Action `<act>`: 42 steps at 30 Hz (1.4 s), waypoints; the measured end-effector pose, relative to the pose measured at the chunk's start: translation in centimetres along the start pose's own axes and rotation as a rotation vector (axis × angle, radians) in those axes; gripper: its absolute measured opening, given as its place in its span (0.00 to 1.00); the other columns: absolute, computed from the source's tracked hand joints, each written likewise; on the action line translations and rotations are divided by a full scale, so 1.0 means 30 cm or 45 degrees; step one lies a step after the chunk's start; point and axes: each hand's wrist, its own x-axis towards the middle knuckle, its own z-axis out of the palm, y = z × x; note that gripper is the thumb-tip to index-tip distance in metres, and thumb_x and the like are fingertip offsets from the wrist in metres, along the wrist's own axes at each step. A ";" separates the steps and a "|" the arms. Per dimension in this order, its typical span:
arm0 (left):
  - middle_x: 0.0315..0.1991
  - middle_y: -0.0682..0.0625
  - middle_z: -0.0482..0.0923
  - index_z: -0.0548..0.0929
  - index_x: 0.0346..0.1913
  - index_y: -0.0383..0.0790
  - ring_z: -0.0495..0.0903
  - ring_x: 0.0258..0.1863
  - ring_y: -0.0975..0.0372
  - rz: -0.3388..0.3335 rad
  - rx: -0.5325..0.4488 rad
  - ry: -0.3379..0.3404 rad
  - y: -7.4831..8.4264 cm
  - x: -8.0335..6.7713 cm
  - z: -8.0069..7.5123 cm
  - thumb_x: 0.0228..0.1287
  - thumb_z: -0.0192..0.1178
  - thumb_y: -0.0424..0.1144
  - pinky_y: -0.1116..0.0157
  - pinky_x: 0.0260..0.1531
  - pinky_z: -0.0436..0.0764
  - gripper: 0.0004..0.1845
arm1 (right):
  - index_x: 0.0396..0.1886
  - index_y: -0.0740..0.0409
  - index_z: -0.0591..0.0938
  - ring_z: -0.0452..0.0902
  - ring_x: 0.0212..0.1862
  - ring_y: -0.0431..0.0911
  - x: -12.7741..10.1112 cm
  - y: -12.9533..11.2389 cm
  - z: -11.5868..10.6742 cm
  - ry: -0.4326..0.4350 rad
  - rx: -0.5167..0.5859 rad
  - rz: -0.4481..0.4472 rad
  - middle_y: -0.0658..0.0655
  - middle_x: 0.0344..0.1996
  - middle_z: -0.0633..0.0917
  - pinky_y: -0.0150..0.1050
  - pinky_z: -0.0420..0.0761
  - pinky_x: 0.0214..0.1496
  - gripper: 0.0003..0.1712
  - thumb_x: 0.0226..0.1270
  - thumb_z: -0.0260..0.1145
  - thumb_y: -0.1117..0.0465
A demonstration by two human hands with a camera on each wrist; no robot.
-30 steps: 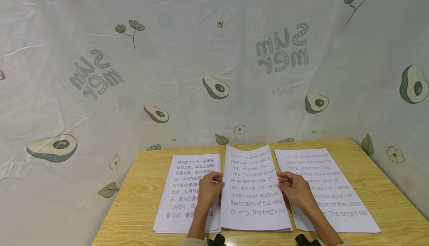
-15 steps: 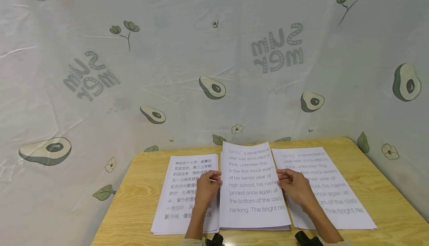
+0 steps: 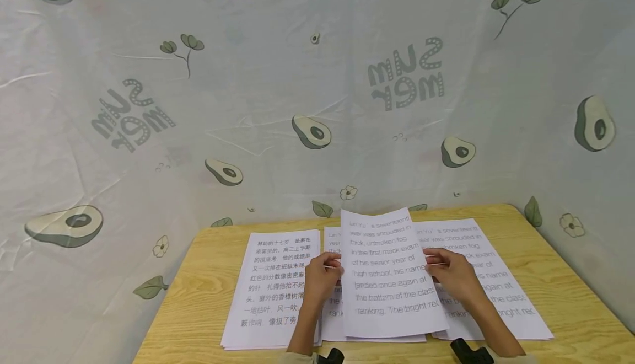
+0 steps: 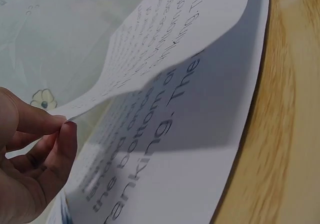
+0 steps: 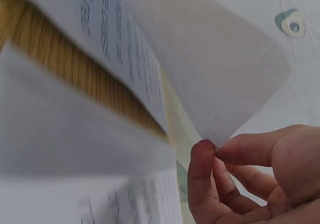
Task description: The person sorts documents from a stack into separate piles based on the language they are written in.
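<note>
A printed sheet of paper (image 3: 389, 276) with English text hangs between both hands, raised over the middle stack. My left hand (image 3: 322, 278) pinches its left edge between thumb and finger, plain in the left wrist view, where the sheet (image 4: 150, 44) bows upward above another page. On the opposite edge, my right hand (image 3: 453, 273) pinches the paper the same way; the right wrist view shows the sheet's underside (image 5: 225, 59). Below lies the middle stack (image 3: 333, 328), topped by a page with the same English text and partly hidden by the raised sheet.
On the left lies a paper stack (image 3: 270, 292) with Chinese characters. To the right is another English stack (image 3: 506, 292), partly covered by the right hand and raised sheet. All rest on a wooden table (image 3: 193, 287) before a wall of printed cloth (image 3: 278, 77).
Both hands have lifted the sheet off the middle stack and shifted it to the right, uncovering the same text on the page beneath. The head view has turned slightly.
</note>
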 end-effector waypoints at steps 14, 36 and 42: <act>0.36 0.51 0.84 0.91 0.53 0.38 0.83 0.28 0.67 -0.017 -0.136 -0.067 0.050 -0.007 0.170 0.64 0.69 0.25 0.71 0.27 0.88 0.16 | 0.75 0.74 0.72 0.81 0.45 0.31 0.022 0.137 -0.180 -0.092 0.006 0.000 0.73 0.61 0.81 0.29 0.87 0.46 0.29 0.81 0.63 0.64; 0.34 0.54 0.83 0.91 0.52 0.41 0.84 0.26 0.67 -0.079 -0.295 -0.115 0.117 -0.016 0.415 0.63 0.70 0.25 0.71 0.26 0.87 0.16 | 0.78 0.77 0.65 0.85 0.45 0.35 0.038 0.317 -0.442 -0.229 0.208 0.133 0.39 0.48 0.86 0.36 0.88 0.46 0.37 0.83 0.64 0.57; 0.34 0.52 0.84 0.91 0.51 0.40 0.82 0.23 0.67 -0.085 -0.319 -0.114 0.140 -0.014 0.466 0.61 0.69 0.23 0.72 0.23 0.85 0.17 | 0.77 0.77 0.67 0.86 0.46 0.33 0.040 0.334 -0.486 -0.240 0.209 0.100 0.33 0.48 0.86 0.36 0.89 0.47 0.34 0.83 0.63 0.59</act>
